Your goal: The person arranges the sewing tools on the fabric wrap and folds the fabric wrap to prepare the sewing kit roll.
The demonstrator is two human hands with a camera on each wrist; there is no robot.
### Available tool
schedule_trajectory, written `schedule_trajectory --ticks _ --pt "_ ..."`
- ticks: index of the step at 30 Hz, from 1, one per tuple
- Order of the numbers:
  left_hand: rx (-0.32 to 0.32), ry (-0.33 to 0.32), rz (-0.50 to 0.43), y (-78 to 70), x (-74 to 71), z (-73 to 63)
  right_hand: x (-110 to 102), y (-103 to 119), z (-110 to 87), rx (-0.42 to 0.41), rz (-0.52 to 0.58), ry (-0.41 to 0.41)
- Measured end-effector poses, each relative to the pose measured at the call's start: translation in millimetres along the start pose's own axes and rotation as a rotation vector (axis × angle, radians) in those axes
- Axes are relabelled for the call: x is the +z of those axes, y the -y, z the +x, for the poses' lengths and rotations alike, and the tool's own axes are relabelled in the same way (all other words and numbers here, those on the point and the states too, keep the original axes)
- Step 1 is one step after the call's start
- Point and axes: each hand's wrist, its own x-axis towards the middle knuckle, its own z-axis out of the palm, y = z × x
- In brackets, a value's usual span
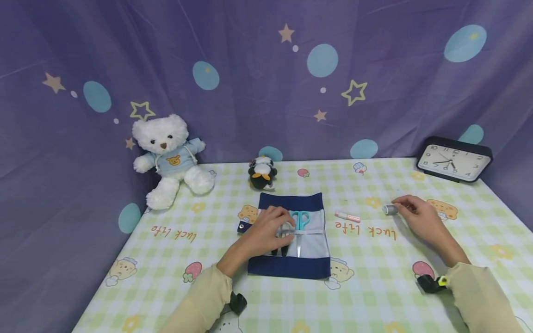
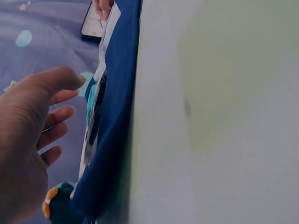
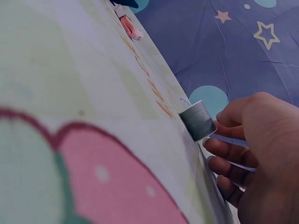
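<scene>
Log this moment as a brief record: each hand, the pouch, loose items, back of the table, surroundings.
Left hand: over the pouch
Right hand: at the gray spool; grip unclear
Pouch state: navy, opened out; turquoise-handled scissors inside, other contents partly hidden
Between pouch and spool: small pink-and-white item
Table back: white teddy bear, penguin plush, black-framed clock
Surface: green-checked tablecloth
Backdrop: purple curtain, stars and blue ovals
</scene>
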Motion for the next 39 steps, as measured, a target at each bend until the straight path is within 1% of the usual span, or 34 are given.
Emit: schedule_trajectory --ticks 9,14,17,25,39 --pt "0.021 0.033 -0.045 -8.9 12.0 16.4 0 1 0.1 0.019 0.004 0.021" --pt "0.014 0.051 -0.025 -11.4 20.0 22.8 -1 1 -0.3 0.038 -0.001 0.035" --pt "0.016 0.055 0.003 -11.8 23.8 25.4 0 0 -0.1 0.055 0.005 0.048" --pt "0.007 0.031 0.049 -10.1 26.4 25.8 1 -1 0.2 0.060 0.013 0.059" --pt "0.007 0.017 0.058 -8.7 28.2 26.5 3 -2 -0.7 0.029 0.002 0.063"
